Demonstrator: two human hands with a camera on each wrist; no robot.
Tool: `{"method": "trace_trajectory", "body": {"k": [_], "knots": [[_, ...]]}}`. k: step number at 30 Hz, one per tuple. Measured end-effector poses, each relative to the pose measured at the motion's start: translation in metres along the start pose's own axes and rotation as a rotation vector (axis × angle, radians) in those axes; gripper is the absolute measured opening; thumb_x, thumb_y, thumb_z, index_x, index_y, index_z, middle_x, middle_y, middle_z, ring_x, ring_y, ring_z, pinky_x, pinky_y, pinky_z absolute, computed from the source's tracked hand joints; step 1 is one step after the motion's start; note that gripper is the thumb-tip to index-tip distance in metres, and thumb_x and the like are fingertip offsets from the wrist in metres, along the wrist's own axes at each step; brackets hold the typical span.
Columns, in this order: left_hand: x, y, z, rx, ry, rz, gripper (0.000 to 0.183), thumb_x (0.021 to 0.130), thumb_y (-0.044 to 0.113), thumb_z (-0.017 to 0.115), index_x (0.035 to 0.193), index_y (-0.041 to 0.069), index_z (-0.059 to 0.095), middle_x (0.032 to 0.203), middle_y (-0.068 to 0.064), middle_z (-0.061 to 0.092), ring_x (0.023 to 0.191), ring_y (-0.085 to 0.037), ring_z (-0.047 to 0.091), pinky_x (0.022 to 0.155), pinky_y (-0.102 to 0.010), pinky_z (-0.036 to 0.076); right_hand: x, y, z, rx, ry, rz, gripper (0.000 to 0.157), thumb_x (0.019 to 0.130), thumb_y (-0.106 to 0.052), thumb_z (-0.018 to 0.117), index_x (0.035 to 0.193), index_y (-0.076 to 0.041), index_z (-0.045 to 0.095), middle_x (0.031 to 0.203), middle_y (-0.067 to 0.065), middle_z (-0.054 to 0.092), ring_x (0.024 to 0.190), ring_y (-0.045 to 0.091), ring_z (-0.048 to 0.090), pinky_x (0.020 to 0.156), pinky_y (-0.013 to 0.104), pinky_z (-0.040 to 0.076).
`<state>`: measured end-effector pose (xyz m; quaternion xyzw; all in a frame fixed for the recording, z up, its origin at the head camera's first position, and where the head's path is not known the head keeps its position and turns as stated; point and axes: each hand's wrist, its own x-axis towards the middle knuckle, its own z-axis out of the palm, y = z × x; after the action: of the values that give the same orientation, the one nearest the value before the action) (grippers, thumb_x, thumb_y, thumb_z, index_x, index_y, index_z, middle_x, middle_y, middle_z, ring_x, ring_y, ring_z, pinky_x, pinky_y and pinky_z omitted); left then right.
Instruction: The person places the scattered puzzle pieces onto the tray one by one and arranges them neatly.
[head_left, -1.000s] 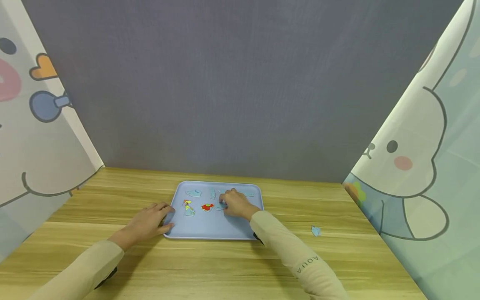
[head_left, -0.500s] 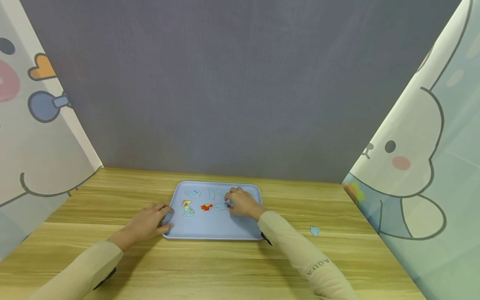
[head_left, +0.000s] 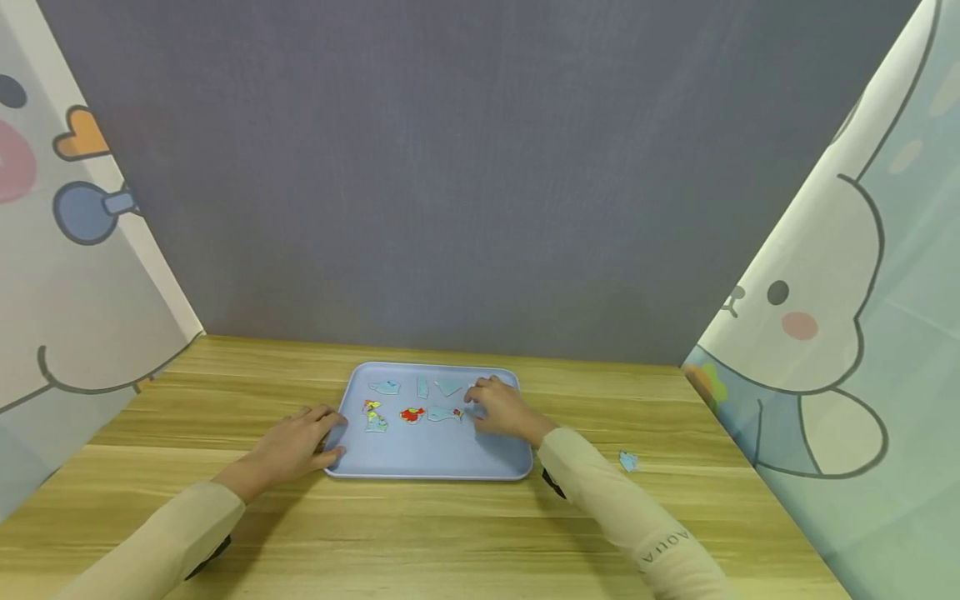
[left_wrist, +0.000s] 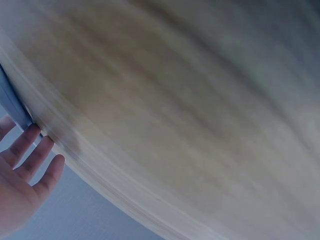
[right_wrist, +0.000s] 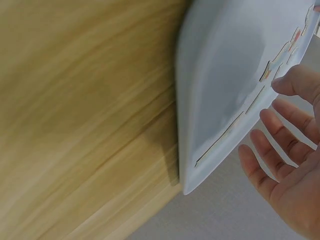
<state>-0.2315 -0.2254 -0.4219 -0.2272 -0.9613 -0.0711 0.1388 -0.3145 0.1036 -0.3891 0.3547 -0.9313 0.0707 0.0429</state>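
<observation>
A light blue tray (head_left: pixel 420 457) lies on the wooden table with several flat jigsaw pieces on it. Along the far row are pale blue ones, including a triangular piece (head_left: pixel 448 387). Nearer are a red fish piece (head_left: pixel 412 415), a pale blue piece (head_left: pixel 444 413) with a red spot, and a yellow and blue piece (head_left: pixel 376 418). My left hand (head_left: pixel 296 442) rests against the tray's left edge, fingers relaxed. Over the tray's right part hovers my right hand (head_left: pixel 506 408), beside the red-spotted piece; its fingers are spread and hold nothing in the right wrist view (right_wrist: pixel 295 150).
One blue jigsaw piece (head_left: pixel 628 461) lies on the table (head_left: pixel 420 533) to the right of the tray. A dark grey panel (head_left: pixel 450 183) rises behind the table, and cartoon-printed sheets (head_left: pixel 817 333) flank both sides.
My right hand has moved right across the tray, off the pale blue piece with the red spot, uncovering it and the triangular piece. The left hand has stayed at the tray's edge.
</observation>
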Motion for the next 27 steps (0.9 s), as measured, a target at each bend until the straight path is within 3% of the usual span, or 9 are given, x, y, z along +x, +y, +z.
{"method": "trace_trajectory", "body": {"k": [18, 27], "knots": [[0.000, 0.001, -0.002, -0.005, -0.014, -0.005, 0.042, 0.079, 0.034, 0.068, 0.109, 0.006, 0.061, 0.111, -0.013, 0.058, 0.097, -0.036, 0.058, 0.076, -0.053, 0.050, -0.040, 0.022, -0.004, 0.044, 0.024, 0.000, 0.030, 0.075, -0.015, 0.071, 0.103, -0.006, 0.065, 0.104, 0.004, 0.061, 0.094, 0.019, 0.053, 0.079, 0.035, 0.049], [0.000, 0.001, -0.002, -0.002, -0.007, -0.001, 0.042, 0.079, 0.034, 0.068, 0.109, 0.006, 0.061, 0.110, -0.013, 0.059, 0.096, -0.036, 0.059, 0.075, -0.053, 0.050, -0.064, 0.035, -0.008, 0.041, 0.064, 0.014, 0.032, 0.074, -0.016, 0.074, 0.102, -0.004, 0.065, 0.103, 0.006, 0.062, 0.089, 0.018, 0.053, 0.076, 0.033, 0.050]]}}
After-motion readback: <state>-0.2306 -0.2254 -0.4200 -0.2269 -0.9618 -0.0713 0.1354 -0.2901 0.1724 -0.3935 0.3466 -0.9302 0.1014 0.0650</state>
